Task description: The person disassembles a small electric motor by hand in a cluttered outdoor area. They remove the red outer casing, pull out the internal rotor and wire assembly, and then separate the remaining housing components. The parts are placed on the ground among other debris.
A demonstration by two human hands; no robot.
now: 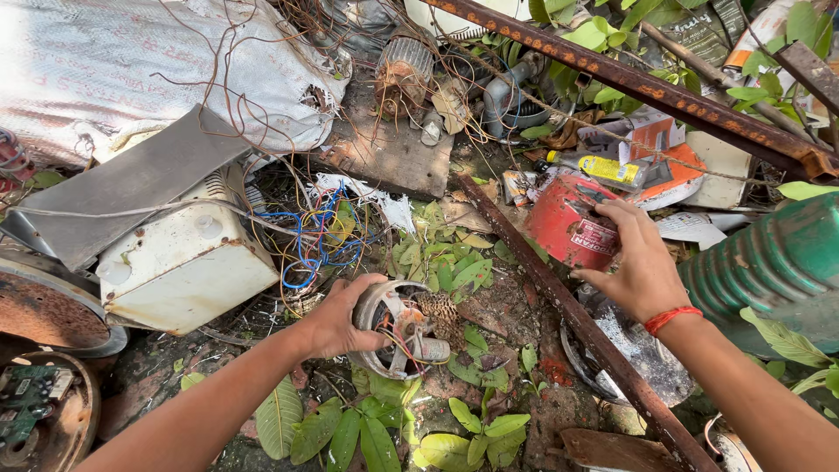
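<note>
The left hand [336, 322] is gripping the rim of a small round motor housing [398, 330] with loose coloured wires, lying on the dirt among green leaves [454, 275]; the right hand [636, 258] is reaching with spread fingers, holding nothing, and touching a red canister [572, 225] just beyond a rusty iron bar [568, 306]. I judge a firm grip on the metal shell, not the wires, is working best; the white box [188, 258] is resting well to the left.

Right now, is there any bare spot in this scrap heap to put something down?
Little. A dirt patch lies between the old motor in the left hand and the rusty bar. The flat slab above the leaves is fairly bare. Around the blue wires and red can under the right hand, it's crowded.
</note>
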